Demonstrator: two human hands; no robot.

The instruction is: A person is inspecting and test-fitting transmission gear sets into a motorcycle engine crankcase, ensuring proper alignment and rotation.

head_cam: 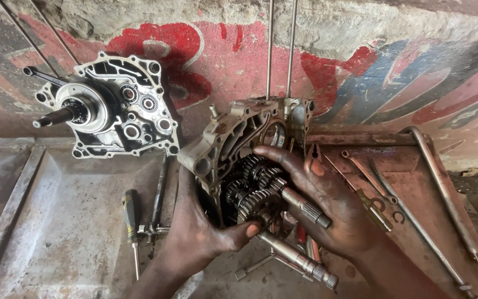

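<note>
While both oily hands worked at the middle of the view, the left hand [195,232] gripped the lower edge of a grey engine crankcase half [233,141], its thumb pressed against a gear of the gear cluster [253,188] seated inside the case. The right hand [327,205] lay spread over the same cluster from the right, fingers apart and extended across the gears, the palm resting against a splined shaft [305,206] that stuck out toward the camera. A second, longer splined shaft [297,259] jutted out below it, between the two wrists. Under the case lay a socket spanner [255,266] and something red, mostly hidden.

Left of the hands, a screwdriver [131,221] with a dark handle lay on the worn metal tabletop [56,221], just beside a slim dark rod [159,194]. To the right, open-ended spanners [369,191] and long bent bars [443,194] rested on a rusty red tray [410,166].

Farther back, the other crankcase half [112,105], with its crankshaft end pointing left, leaned against the painted wall [360,72]. Two thin metal rods [280,44] rose from the held case along the wall.
</note>
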